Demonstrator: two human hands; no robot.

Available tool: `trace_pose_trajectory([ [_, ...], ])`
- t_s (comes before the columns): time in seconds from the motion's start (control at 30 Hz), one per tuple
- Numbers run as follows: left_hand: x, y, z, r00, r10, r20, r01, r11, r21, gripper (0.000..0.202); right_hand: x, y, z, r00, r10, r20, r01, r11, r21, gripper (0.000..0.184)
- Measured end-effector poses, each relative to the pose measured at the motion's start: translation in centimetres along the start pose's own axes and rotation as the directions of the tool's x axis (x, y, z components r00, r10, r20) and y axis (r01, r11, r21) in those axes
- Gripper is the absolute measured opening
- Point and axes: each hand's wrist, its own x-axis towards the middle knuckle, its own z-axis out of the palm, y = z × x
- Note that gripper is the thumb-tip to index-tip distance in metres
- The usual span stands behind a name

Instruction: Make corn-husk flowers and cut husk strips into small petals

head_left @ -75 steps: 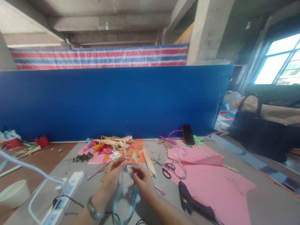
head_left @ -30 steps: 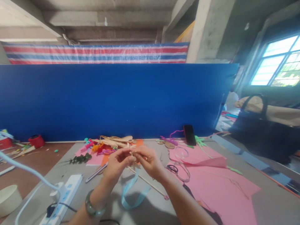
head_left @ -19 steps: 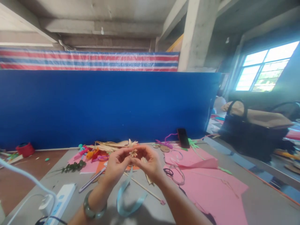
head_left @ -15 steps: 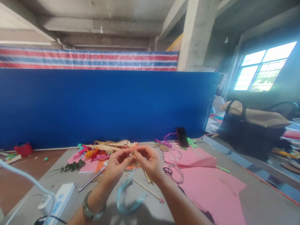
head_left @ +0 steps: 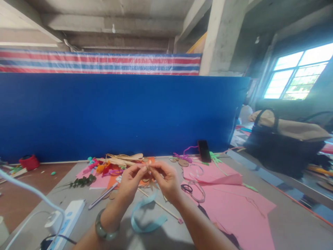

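Over the middle of the grey table, my left hand (head_left: 130, 184) and my right hand (head_left: 167, 180) meet fingertip to fingertip. Both pinch a small bunch of pale, straw-coloured strips (head_left: 152, 184), whose ends hang below the fingers; its upper part is mostly hidden. A curled light-blue ribbon (head_left: 148, 229) lies beneath my hands. Across the table under them runs a thin wooden stick (head_left: 166, 209) with a pink tip. Behind my left hand sits a pile of similar dry strips (head_left: 125, 160).
Pink sheets (head_left: 239, 208) cover the right side, with scissors (head_left: 192, 191) at their left edge. A black phone (head_left: 204, 151) leans at the back. On the left are a pen (head_left: 102, 196), a green sprig (head_left: 84, 181) and a white power strip (head_left: 68, 222). A blue partition (head_left: 117, 114) stands behind.
My fingers have shifted slightly on the straw-coloured strips, whose ends now fan out below. The whole view has turned a little to the left. Both hands keep their pinch.
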Motion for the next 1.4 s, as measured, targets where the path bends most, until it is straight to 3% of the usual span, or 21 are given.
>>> trace_pose_trajectory([
  [0.13,0.1,-0.4,-0.1,0.999,-0.012,-0.048,0.010,0.999,-0.035,0.028,0.0,0.3,0.3,0.999,0.007,-0.033,-0.006,0.999,0.048,0.017],
  [0.3,0.3,0.0,0.5,0.996,-0.067,-0.062,0.052,0.973,-0.224,0.023,0.2,0.8,0.7,0.991,0.126,-0.047,-0.112,0.966,0.235,0.017],
  [0.4,0.3,-0.1,0.5,0.995,-0.078,-0.061,0.061,0.969,-0.240,0.024,0.4,0.9,0.7,0.985,0.169,-0.025,-0.154,0.941,0.301,0.015],
  [0.63,0.0,-0.8,-0.1,0.994,0.095,-0.050,-0.090,0.991,0.095,0.026,0.4,0.3,0.5,0.985,0.173,0.019,-0.171,0.944,0.283,0.020],
  [0.77,-0.2,-0.8,-0.1,0.993,0.111,-0.031,-0.104,0.980,0.171,0.023,0.3,0.0,0.6,0.979,0.200,-0.031,-0.186,0.948,0.257,0.021],
  [0.93,0.0,-1.3,0.0,0.997,0.031,-0.065,-0.030,0.999,0.014,0.025,0.3,0.0,0.6,0.976,0.200,-0.081,-0.182,0.964,0.192,0.018],
  [1.13,-0.1,-0.7,0.7,0.991,-0.134,0.010,0.132,0.950,-0.282,0.020,0.2,0.4,0.6,0.975,0.196,-0.100,-0.177,0.969,0.172,0.017],
  [1.4,-0.1,-1.2,0.1,0.996,-0.077,-0.034,0.072,0.987,-0.141,0.022,0.0,1.0,0.9,0.978,0.203,-0.035,-0.190,0.954,0.230,0.019],
])
